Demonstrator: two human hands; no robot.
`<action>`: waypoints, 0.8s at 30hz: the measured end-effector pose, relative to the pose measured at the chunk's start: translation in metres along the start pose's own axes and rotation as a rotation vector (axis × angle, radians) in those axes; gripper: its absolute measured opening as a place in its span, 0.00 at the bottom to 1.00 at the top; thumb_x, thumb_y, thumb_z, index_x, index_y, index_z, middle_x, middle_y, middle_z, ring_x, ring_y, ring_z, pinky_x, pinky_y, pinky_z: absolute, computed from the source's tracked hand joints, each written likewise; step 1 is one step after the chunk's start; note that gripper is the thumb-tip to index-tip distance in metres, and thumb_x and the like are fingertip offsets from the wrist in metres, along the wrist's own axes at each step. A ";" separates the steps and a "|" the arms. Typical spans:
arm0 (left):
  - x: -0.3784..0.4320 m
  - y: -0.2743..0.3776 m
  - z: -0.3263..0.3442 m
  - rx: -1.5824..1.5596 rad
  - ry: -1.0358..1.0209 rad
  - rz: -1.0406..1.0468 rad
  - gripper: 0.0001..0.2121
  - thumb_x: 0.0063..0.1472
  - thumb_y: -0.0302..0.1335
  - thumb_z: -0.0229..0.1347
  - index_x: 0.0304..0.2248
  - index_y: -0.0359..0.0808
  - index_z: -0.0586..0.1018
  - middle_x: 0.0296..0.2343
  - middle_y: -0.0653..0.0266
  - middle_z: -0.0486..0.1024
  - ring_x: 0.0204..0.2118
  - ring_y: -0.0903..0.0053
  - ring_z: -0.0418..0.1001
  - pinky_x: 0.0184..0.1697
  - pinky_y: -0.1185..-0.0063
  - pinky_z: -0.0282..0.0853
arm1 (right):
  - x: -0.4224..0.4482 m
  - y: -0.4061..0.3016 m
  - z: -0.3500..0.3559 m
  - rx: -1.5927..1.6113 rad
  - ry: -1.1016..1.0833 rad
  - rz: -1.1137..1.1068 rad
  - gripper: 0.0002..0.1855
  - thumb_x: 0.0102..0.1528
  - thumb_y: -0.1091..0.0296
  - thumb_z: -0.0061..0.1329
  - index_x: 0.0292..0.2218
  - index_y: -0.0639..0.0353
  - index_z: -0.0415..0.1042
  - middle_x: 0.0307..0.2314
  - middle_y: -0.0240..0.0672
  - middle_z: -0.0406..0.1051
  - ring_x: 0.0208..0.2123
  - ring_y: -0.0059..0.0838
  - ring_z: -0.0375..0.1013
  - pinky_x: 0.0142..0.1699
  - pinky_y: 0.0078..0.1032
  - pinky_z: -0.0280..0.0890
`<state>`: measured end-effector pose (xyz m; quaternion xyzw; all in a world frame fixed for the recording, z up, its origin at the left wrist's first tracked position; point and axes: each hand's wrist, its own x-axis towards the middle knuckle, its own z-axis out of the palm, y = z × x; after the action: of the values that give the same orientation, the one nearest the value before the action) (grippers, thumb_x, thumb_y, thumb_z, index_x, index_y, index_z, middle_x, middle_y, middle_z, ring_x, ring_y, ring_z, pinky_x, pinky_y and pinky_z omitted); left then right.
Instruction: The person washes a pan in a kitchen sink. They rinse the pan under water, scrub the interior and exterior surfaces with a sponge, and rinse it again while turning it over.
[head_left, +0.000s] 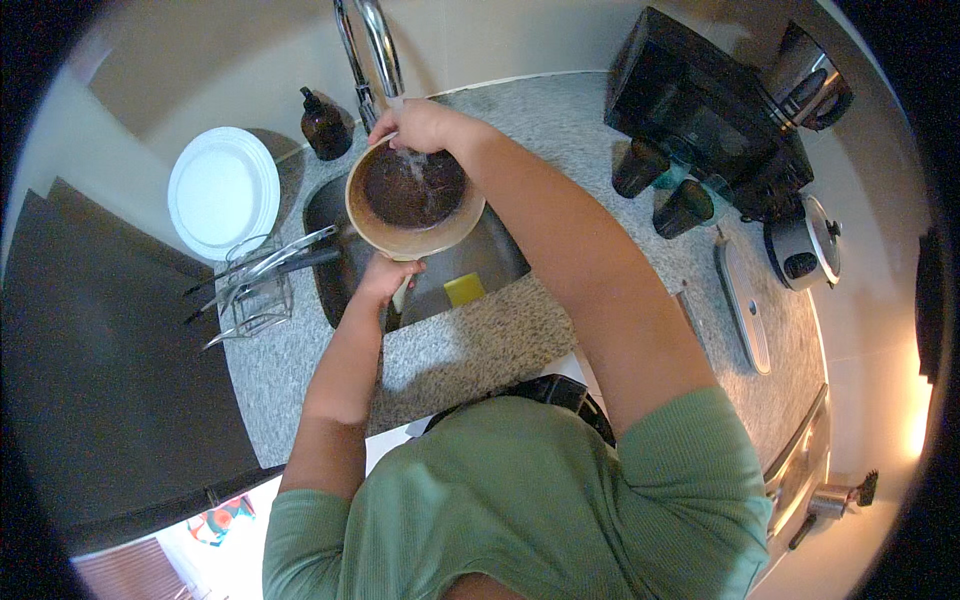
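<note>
A cream-coloured cooking pot (420, 244) with a dark brown inside is held tilted above the sink basin (491, 247). Water pours from the chrome faucet (382, 52) over my right hand (424, 124) and into the pot. The fingers of that hand hold the far rim, just under the spout. At the near side my left hand (388, 279) grips the pot's pale handle (402, 294). A yellow sponge (465, 289) lies in the basin, right of the handle.
Left of the sink stand a wire dish rack (259, 300) with utensils, a white plate (223, 193) and a brown pump bottle (325, 127). To the right are dark cups (682, 208), a black microwave (690, 105), a rice cooker (802, 244) and a long white tray (744, 307).
</note>
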<state>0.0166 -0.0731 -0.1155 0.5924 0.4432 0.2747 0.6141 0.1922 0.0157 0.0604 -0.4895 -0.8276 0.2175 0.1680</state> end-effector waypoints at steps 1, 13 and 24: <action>0.000 -0.001 -0.004 -0.093 -0.043 -0.076 0.15 0.42 0.21 0.56 0.34 0.33 0.73 0.30 0.65 0.72 0.30 0.80 0.70 0.27 0.80 0.67 | 0.001 -0.002 0.003 -0.043 0.021 -0.018 0.14 0.43 0.69 0.46 0.35 0.46 0.72 0.30 0.35 0.71 0.32 0.32 0.70 0.39 0.28 0.62; 0.007 -0.006 -0.003 -0.123 -0.051 -0.076 0.11 0.44 0.16 0.52 0.31 0.31 0.70 0.21 0.62 0.71 0.16 0.82 0.65 0.14 0.83 0.60 | -0.010 -0.018 0.013 -0.194 0.211 0.233 0.18 0.52 0.57 0.33 0.27 0.59 0.72 0.23 0.44 0.70 0.28 0.41 0.70 0.37 0.34 0.63; 0.003 -0.001 0.001 -0.297 -0.094 -0.052 0.06 0.41 0.18 0.53 0.23 0.32 0.70 0.15 0.66 0.68 0.14 0.81 0.64 0.14 0.82 0.58 | -0.019 0.059 0.103 -0.169 0.416 0.037 0.24 0.46 0.70 0.39 0.46 0.67 0.56 0.42 0.53 0.59 0.47 0.48 0.57 0.49 0.32 0.54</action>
<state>0.0185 -0.0706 -0.1168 0.4955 0.3837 0.2935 0.7219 0.1940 0.0036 -0.0596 -0.5513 -0.7812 0.0450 0.2895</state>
